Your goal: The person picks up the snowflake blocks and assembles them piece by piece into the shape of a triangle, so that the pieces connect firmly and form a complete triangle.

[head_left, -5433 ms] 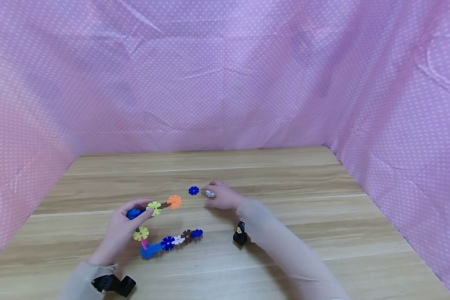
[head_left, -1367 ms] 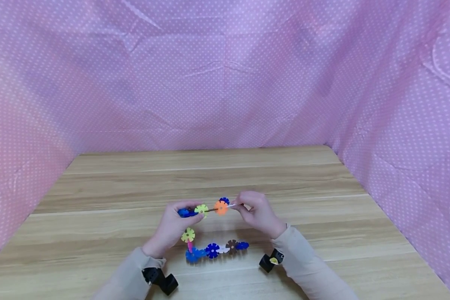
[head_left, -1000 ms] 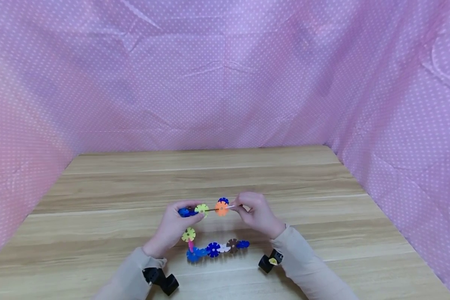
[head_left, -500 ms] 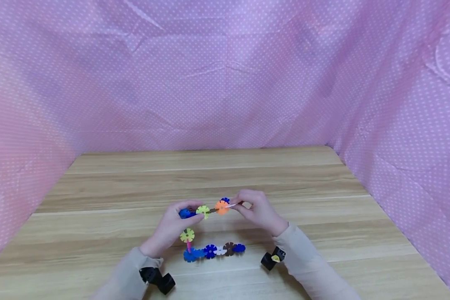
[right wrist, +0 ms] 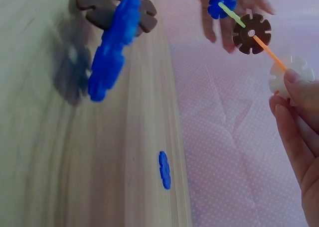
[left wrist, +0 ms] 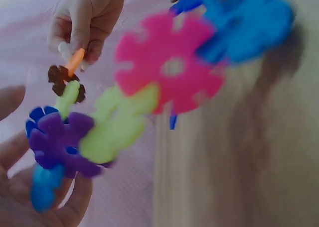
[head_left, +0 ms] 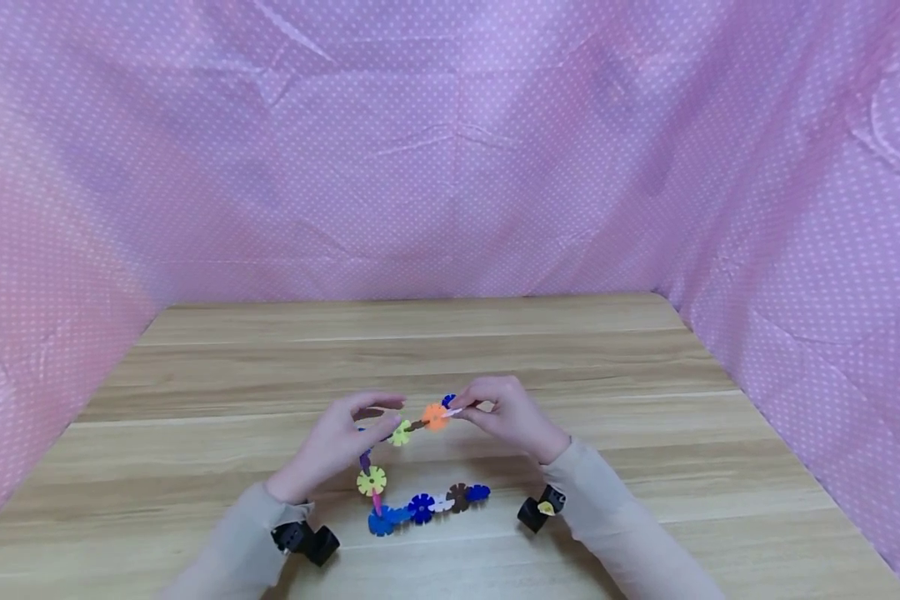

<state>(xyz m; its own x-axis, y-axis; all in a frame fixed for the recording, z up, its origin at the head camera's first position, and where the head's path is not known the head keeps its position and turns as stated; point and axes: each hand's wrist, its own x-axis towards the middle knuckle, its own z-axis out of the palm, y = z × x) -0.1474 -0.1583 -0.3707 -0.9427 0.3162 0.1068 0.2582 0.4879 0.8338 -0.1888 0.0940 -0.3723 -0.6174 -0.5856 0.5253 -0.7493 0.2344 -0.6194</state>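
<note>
A chain of notched plastic snowflake discs bends in a U between the hands. My right hand (head_left: pixel 510 417) pinches a white disc (right wrist: pixel 298 65) at the upper end, where it meets the edge of an orange disc (head_left: pixel 436 417). Beyond the orange come a brown disc (right wrist: pixel 251 34) and a yellow-green disc (head_left: pixel 401 432). My left hand (head_left: pixel 337 440) is spread around the chain's corner by a purple disc (left wrist: pixel 67 142) and a light-blue one (left wrist: pixel 46 187); whether the fingers touch them is unclear. The lower arm runs through a pink disc (left wrist: pixel 169 62) to a dark-blue end disc (head_left: pixel 478 492).
A loose dark-blue disc (right wrist: pixel 164 170) lies on the wooden table (head_left: pixel 570 350) just behind the orange disc. Pink dotted cloth (head_left: pixel 450 167) hangs along the back and sides. Each wrist wears a black camera (head_left: pixel 305 542).
My right hand has brought the white disc from the table to the orange disc, and the chain has shifted right. In the last half second my left fingers have loosened and moved slightly left.
</note>
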